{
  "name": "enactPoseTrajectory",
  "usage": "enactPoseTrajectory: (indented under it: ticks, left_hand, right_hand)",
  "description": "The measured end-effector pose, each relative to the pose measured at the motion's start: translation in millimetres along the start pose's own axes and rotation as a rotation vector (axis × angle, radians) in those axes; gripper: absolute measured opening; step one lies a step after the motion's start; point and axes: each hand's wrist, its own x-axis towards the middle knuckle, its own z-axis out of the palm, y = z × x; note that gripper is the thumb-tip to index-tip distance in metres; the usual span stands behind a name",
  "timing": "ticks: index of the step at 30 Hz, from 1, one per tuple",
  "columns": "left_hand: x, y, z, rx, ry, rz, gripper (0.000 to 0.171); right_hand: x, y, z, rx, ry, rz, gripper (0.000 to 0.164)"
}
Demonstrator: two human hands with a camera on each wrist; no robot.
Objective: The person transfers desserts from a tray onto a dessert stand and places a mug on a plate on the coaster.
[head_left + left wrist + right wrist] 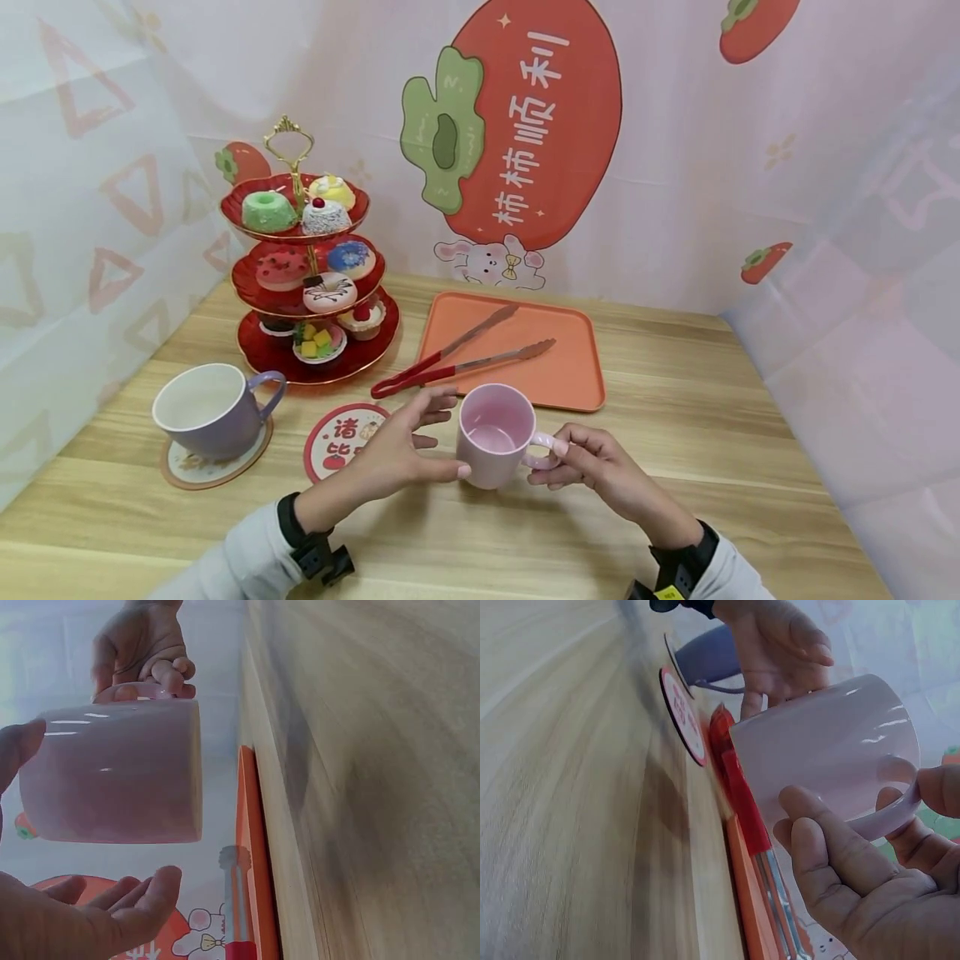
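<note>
A pink mug (487, 467) is held in the air above the table, upright, its mouth facing up. My right hand (603, 471) pinches the mug's handle (889, 821) between thumb and fingers on the right side. My left hand (393, 454) is spread at the mug's left side with its fingers loosely extended. In the left wrist view its thumb (30, 739) is at the mug's wall near the rim, while the fingers stay apart from it. Whether the thumb touches is hard to tell. Left of the mug lies a round red-bordered coaster (330, 446), partly covered by the left hand.
A purple cup (228, 425) sits on another coaster (183, 473) at the left. Red-handled tongs (442, 372) lie across an orange tray (573, 375) behind the mug. At the back left stands a three-tier red stand (352, 367) bearing several cakes.
</note>
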Motion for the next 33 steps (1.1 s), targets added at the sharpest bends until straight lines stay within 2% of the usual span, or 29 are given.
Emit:
enactPoseTrajectory:
  ticks: [6, 10, 13, 24, 33]
  left_hand:
    - [1.0, 0.4, 4.6, -0.042, -0.012, 0.076, 0.096]
    - [2.6, -1.7, 6.8, -0.058, -0.02, 0.159, 0.09]
    - [3.5, -3.2, 7.5, -0.04, -0.01, 0.189, 0.083]
    - [2.0, -4.8, 8.2, -0.024, 0.017, 0.158, 0.079]
    - [1.0, -4.1, 9.7, -0.012, 0.087, 0.15, 0.081]
  right_hand:
    - [6.3, 1.1, 7.8, -0.001, -0.037, -0.02, 0.025]
    - [9.4, 1.6, 9.8, 0.001, -0.045, -0.019, 0.025]
    - [9.9, 1.9, 10.2, -0.001, -0.047, -0.015, 0.024]
    - [9.2, 2.6, 12.0, -0.007, -0.036, 0.022, 0.027]
    - [14.9, 4.1, 11.0, -0.042, 0.038, 0.062, 0.029]
